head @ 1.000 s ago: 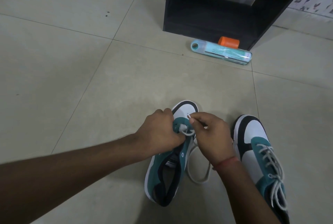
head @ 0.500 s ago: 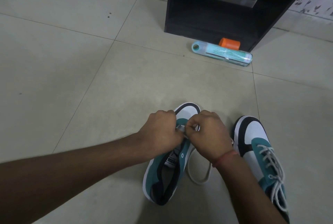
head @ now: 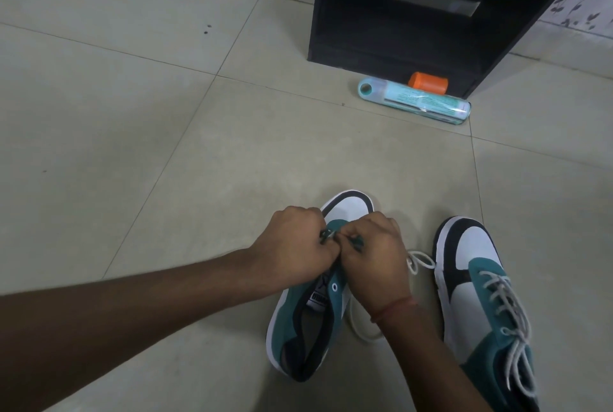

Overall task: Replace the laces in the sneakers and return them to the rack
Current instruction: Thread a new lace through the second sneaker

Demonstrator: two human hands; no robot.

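1. My left hand (head: pixel 295 249) is curled tight over the front of the left sneaker (head: pixel 311 322), fingers bunched together and pinching the teal eyelet flap near the toe.
2. My right hand (head: pixel 374 255) is curled the same way, knuckles touching the left hand, fingertips pinching something small at the eyelets. Probably the lace end, but I cannot tell; it is hidden between my fingers.
3. The white lace (head: pixel 419 262) loops out from under my right hand on the side of the other shoe, and another loop of it lies on the floor below my right wrist.
4. A red thread band (head: pixel 393 307) sits on my right wrist.
5. The left sneaker is teal, white and black, flat on the floor (head: pixel 132 146), toe pointing away from me, most eyelets bare.
6. The right sneaker (head: pixel 481 305) stands just beside it to the right, same colours, fully laced in white, not touched by either hand.
7. Further off, a teal tube (head: pixel 414 100) lies on its side on the floor, with an orange cap (head: pixel 428 82) behind it.
8. Both lie at the foot of the black rack (head: pixel 414 13), well apart from the sneakers.
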